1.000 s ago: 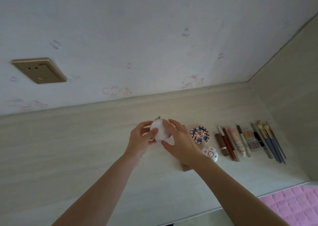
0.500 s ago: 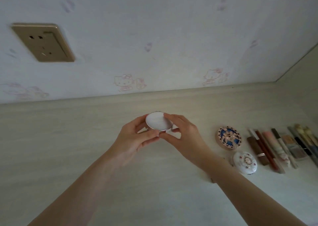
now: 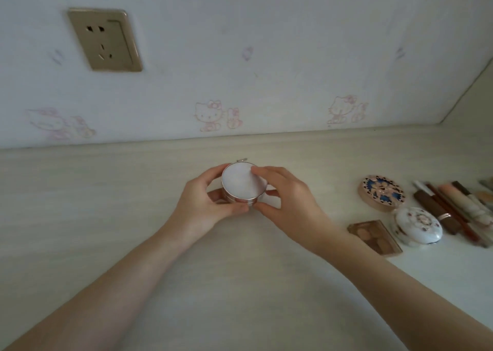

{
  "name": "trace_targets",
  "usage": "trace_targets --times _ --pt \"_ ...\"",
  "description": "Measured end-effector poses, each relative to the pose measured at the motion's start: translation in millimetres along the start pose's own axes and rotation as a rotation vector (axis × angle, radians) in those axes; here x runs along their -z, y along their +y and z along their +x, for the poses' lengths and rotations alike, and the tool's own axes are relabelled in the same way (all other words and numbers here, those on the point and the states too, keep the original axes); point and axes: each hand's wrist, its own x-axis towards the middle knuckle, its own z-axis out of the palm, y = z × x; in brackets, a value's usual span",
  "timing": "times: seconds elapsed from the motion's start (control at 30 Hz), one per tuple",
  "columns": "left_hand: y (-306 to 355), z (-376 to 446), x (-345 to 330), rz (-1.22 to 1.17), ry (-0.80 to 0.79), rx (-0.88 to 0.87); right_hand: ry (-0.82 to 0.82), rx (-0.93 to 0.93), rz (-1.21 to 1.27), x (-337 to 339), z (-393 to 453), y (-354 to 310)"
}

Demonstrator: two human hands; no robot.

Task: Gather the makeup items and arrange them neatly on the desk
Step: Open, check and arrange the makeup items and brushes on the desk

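Note:
A round white compact with a metallic rim (image 3: 241,183) is held above the pale desk (image 3: 106,203) near the back wall. My left hand (image 3: 205,203) grips its left side and bottom edge. My right hand (image 3: 288,203) grips its right side, a fingertip lying on the lid. To the right lie a round blue-flowered compact (image 3: 382,192), a white floral compact (image 3: 417,225), a brown eyeshadow palette (image 3: 374,236) and a row of lipsticks and pencils (image 3: 453,209).
The wallpapered wall carries a gold power socket (image 3: 105,39) at upper left. A side panel (image 3: 477,99) closes the desk's right end. More makeup tools run off the right edge of the view.
The view has turned left, so the laid-out items slid towards the right edge. The compact stays in both hands, its lid now tilted up to face me; the brown palette has come into sight.

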Motion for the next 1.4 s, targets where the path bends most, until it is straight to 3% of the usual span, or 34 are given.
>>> trace_targets --times 0.13,0.4,0.57,0.87,1.13,1.4 --pt "1 -34 8 0.081 0.028 -0.099 0.019 0.054 -0.015 -5 -22 -23" --pt "-4 -112 42 0.149 0.119 -0.129 -0.152 0.022 -0.058 -17 -68 -86" --pt "0 -144 54 0.183 0.148 -0.193 -0.166 0.021 -0.017 -28 -85 -120" --pt "2 -148 60 0.206 0.161 -0.227 -0.153 0.01 -0.112 -32 -78 -141" --pt "0 -147 79 0.254 0.08 -0.199 -0.245 0.049 -0.183 -35 -74 -141" --pt "-8 -149 88 0.141 0.112 -0.189 -0.291 0.126 -0.26 -46 -70 -146"
